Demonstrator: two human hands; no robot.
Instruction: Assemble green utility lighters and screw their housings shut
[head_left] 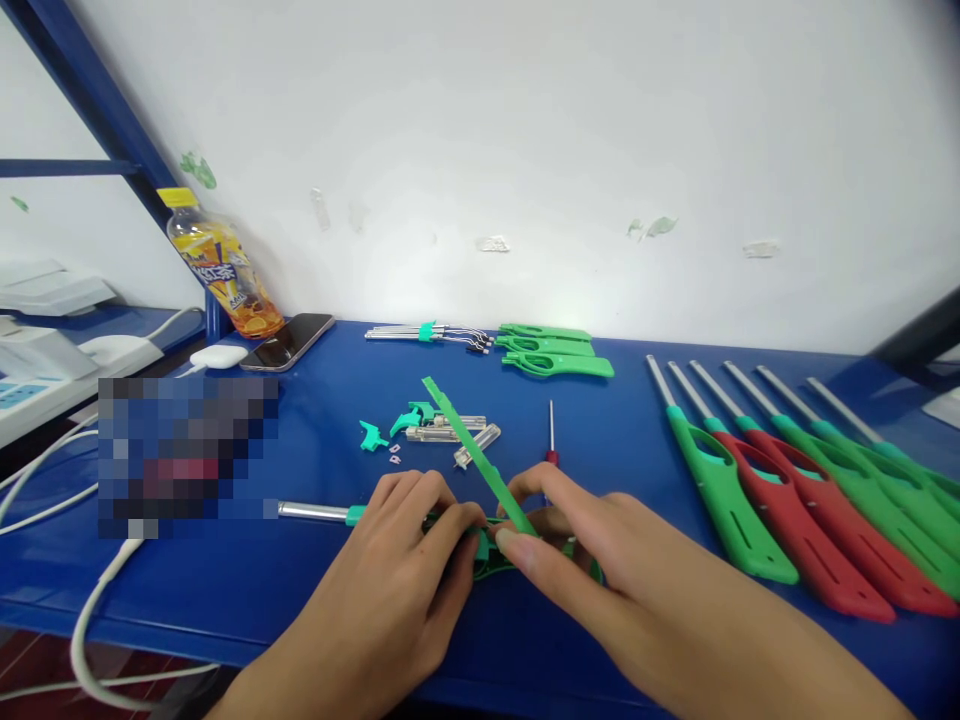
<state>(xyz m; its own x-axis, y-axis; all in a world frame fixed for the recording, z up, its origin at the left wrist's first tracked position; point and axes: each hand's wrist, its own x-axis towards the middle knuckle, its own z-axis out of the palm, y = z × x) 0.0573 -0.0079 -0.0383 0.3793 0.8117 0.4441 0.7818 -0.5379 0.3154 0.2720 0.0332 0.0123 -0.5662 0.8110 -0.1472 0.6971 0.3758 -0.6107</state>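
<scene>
Green casing (pixel 489 573): we see it beneath both hands, near the front edge of the desk (pixel 315 420), much of it covered by fingers; a silver tube (pixel 311 511) with a teal collar reaches out leftward past our curled fingers.
Left hand (pixel 405 560): its grip is pressed together on the casing, knuckles up.
Right hand (pixel 592 550): its grip pinches the lower end of a green strip (pixel 472 450) between thumb and forefinger; the strip is tilted, its free end up and to the left.
Front edge: both our forearms cross it; at far left a white cable (pixel 94 610) hangs over it.
Room leftward: we have blue surface between the tube and the phone (pixel 292 340).
Room rightward: a blue band parts our knuckles from the row of lighters (pixel 840 510), green and red.
Room ahead: tighter, with clear parts (pixel 442 434) and teal pieces (pixel 373 436) just beyond, and a screwdriver (pixel 553 457) partly hidden behind our fingers.
Far edge: wired tubes (pixel 405 333) and green half-shells (pixel 589 368) lie near the wall (pixel 525 150); a bottle (pixel 225 270) stands at the left.
</scene>
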